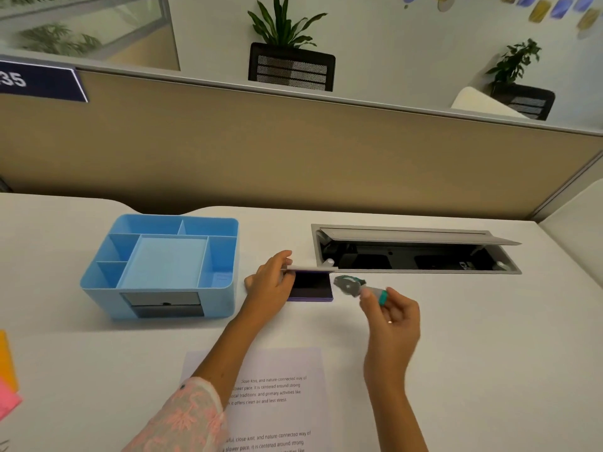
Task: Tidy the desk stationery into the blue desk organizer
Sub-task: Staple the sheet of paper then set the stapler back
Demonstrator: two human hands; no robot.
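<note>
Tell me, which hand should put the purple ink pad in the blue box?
Probably the left hand: it already grips the ink pad and is beside the blue organizer. The right hand holds a stamp.

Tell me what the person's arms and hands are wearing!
The left arm has a white lacy sleeve with pink flowers, ending near the elbow. The right arm shows no sleeve. The right hand has a small ring. The left hand shows none.

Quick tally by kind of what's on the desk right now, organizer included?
Blue desk organizer: 1
Purple ink pad, lid held open by left hand: 1
Teal-handled tool in right hand: 1
Printed sheet: 1
Sticky-note pads, orange and pink: 2
Total: 6
</note>
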